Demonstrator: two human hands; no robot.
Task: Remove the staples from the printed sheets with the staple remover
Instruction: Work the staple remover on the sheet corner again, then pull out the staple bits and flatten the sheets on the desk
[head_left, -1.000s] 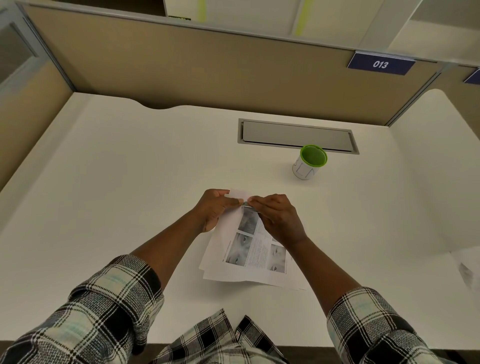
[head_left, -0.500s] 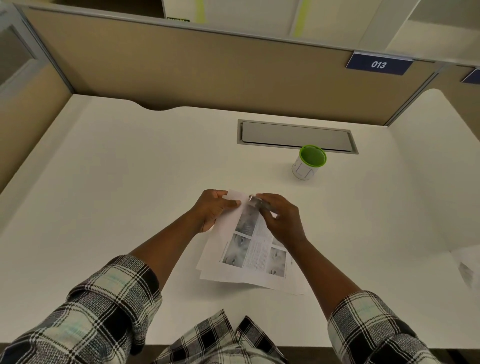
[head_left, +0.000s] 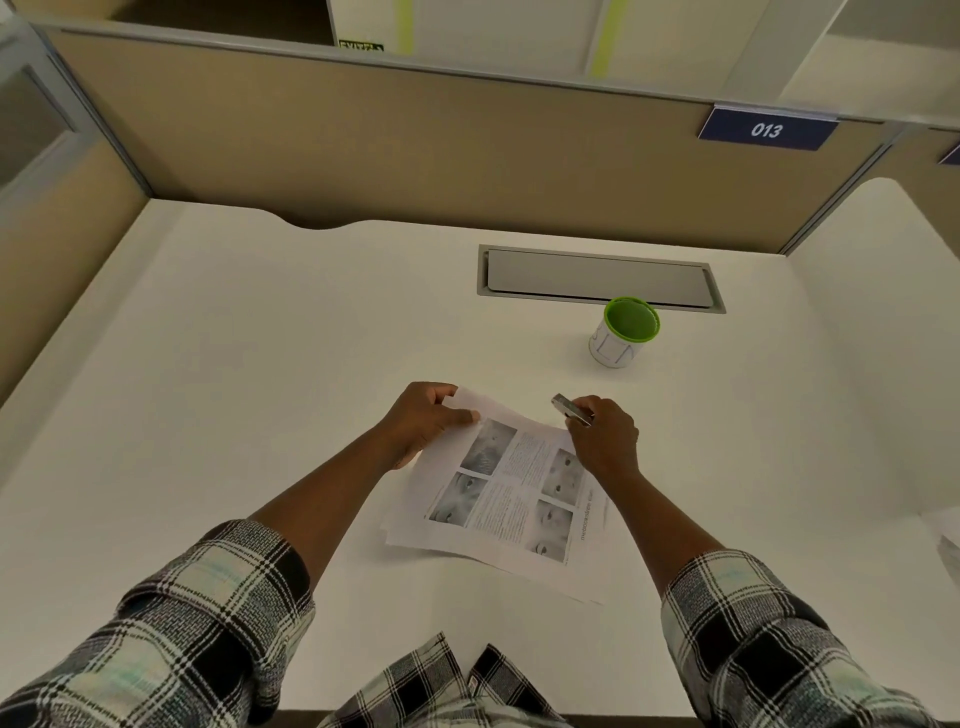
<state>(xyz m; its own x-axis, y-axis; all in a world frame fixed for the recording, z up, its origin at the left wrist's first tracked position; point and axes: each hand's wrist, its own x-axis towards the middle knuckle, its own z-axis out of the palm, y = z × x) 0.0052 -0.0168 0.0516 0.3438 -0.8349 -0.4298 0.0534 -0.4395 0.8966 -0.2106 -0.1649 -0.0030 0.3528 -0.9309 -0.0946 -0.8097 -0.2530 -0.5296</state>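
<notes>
The printed sheets, white pages with grey photos and text, lie on the white desk in front of me. My left hand pinches their top left corner, which is lifted off the desk. My right hand is shut on the metal staple remover, held just beyond the sheets' top right corner and off the paper. No staple is visible at this size.
A white cup with a green rim stands beyond my right hand. Behind it a grey cable flap is set into the desk. Beige partition walls close the back and sides. More paper lies at the right edge.
My right hand has pulled the staple remover away from the top left corner of the sheets and moved it to the right. My left hand still holds that corner.
</notes>
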